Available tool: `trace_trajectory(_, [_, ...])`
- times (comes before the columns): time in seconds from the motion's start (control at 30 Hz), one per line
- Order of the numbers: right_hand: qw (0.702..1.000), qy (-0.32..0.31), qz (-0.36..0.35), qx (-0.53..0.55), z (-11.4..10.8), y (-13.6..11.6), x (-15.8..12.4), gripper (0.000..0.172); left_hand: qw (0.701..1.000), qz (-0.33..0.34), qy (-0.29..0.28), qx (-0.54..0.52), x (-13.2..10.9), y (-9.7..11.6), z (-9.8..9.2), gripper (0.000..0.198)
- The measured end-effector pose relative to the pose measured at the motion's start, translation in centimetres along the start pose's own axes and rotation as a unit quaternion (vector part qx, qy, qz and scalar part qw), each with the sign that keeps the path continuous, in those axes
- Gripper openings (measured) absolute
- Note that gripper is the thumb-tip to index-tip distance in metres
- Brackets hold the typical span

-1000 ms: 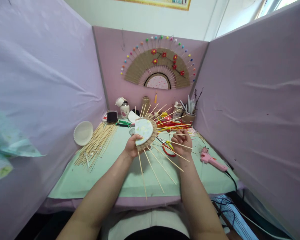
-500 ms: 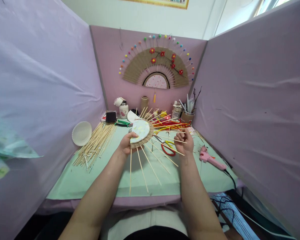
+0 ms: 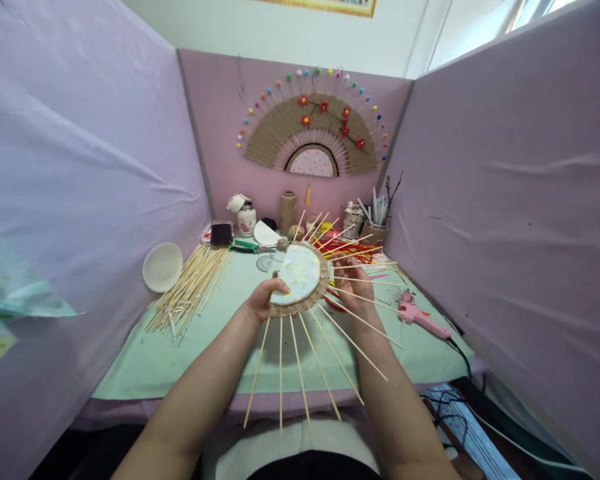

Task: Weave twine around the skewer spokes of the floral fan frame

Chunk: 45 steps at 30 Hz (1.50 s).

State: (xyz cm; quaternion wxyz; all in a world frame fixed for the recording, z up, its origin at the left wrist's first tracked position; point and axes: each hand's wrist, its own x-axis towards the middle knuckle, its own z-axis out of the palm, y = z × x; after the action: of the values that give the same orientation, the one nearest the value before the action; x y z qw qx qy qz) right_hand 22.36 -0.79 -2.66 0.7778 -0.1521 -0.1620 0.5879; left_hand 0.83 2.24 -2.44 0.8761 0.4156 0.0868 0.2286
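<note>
While the left hand (image 3: 263, 300) holds up the stick fan (image 3: 300, 273), fingers clasped, spokes mask whether the right hand (image 3: 354, 283) grips.

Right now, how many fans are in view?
2. One finished fan hangs on the back wall. One half-made fan is held by the left hand over the table, right hand at its sticks. Clutter may hide more.

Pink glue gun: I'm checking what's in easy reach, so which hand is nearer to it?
Right. The right hand sits among the fan frame's sticks, just left of the glue gun; the left hand grips the frame's other edge, farther left.
</note>
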Motion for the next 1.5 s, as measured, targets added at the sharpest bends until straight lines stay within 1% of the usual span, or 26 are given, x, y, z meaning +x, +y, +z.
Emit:
trace_trajectory(0.2, [0.999,0.036,-0.038,0.011,-0.1,-0.3,0.1,0.017,0.999,0.035,0.003,0.013,-0.4,0.2,-0.4,0.082])
trace_trajectory(0.3, [0.998,0.031,-0.049,0.019,-0.2,-0.2,0.1,0.016,0.998,0.052,0.011,0.016,-0.5,0.1,-0.5,0.082])
trace_trajectory(0.4, [0.999,0.016,-0.032,0.0,-0.1,0.1,0.1,0.012,0.998,0.058,0.016,0.017,-0.4,-0.2,-0.5,0.082])
trace_trajectory(0.5, [1.0,0.012,0.006,-0.022,0.1,0.4,-0.2,0.009,0.998,0.056,0.017,0.018,-0.3,-0.5,-0.4,0.083])
trace_trajectory(0.6, [0.999,0.017,0.028,-0.024,0.5,0.5,-0.4,0.011,0.998,0.061,0.026,0.018,-0.4,-0.4,-0.3,0.081])
trace_trajectory(0.7, [0.999,0.034,0.003,-0.016,0.9,0.5,-0.5,0.019,0.997,0.064,0.033,0.016,-0.5,-0.3,-0.1,0.079])
trace_trajectory(0.8, [0.999,0.03,-0.028,-0.011,0.8,0.4,-0.4,0.022,0.997,0.068,0.039,0.012,-0.5,-0.2,0.2,0.078])
trace_trajectory(0.9, [0.999,0.017,-0.034,-0.008,0.6,0.5,-0.2,0.019,0.995,0.083,0.051,0.001,-0.3,-0.3,0.3,0.078])
trace_trajectory(1.0, [0.999,0.013,-0.021,-0.022,0.5,0.6,-0.3,0.012,0.994,0.098,0.056,-0.005,-0.1,-0.4,0.1,0.077])
trace_trajectory(1.13, [0.999,0.008,-0.017,-0.04,0.6,0.9,-0.5,0.009,0.993,0.097,0.061,-0.007,-0.1,-0.6,0.0,0.074])
trace_trajectory(1.27, [0.999,0.007,-0.029,-0.032,0.4,1.0,-0.4,0.011,0.993,0.096,0.07,-0.018,-0.3,-0.7,0.9,0.072])
trace_trajectory(1.37, [0.999,-0.002,-0.007,-0.037,0.1,0.9,-0.3,0.007,0.994,0.091,0.06,-0.019,-0.3,-0.8,1.6,0.075])
trace_trajectory(1.43, [0.999,-0.013,0.012,-0.041,0.0,0.8,-0.2,0.005,0.994,0.094,0.06,-0.02,-0.1,-1.1,1.7,0.076])
trace_trajectory(1.5, [0.999,-0.02,0.015,-0.039,-0.1,0.7,-0.1,0.005,0.993,0.1,0.062,-0.023,0.1,-1.5,1.5,0.078])
